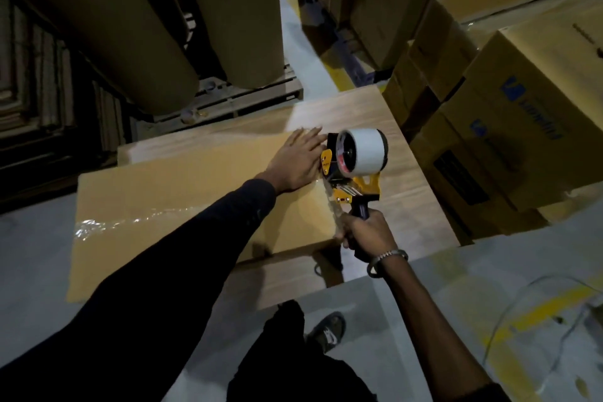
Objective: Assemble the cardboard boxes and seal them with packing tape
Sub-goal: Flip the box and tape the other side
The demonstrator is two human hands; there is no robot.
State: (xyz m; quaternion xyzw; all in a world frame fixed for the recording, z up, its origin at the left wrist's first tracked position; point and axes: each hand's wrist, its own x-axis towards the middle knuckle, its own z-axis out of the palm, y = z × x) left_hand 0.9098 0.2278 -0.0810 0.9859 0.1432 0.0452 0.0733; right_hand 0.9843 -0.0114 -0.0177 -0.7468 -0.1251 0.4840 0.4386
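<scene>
Now the cardboard box (182, 202) lies on the wooden worktop (365, 108), with shiny packing tape (107, 222) along its top seam, so the sealing step looks nearly finished. The left hand (298, 161) presses flat with straight fingers at the right end, just beside the tape dispenser (354, 163). The right hand (367, 232) has a closed grip on the handle, and the next move probably needs cutting the tape over the near-right edge.

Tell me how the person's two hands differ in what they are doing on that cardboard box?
The left hand lies flat with straight fingers, pressing on the cardboard box; the right hand curls round the dark handle of the tape dispenser. The left arm wears a long dark sleeve; the right wrist shows a bracelet. The left hand is farther from the person than the right. Both work at the box's right end.
</scene>
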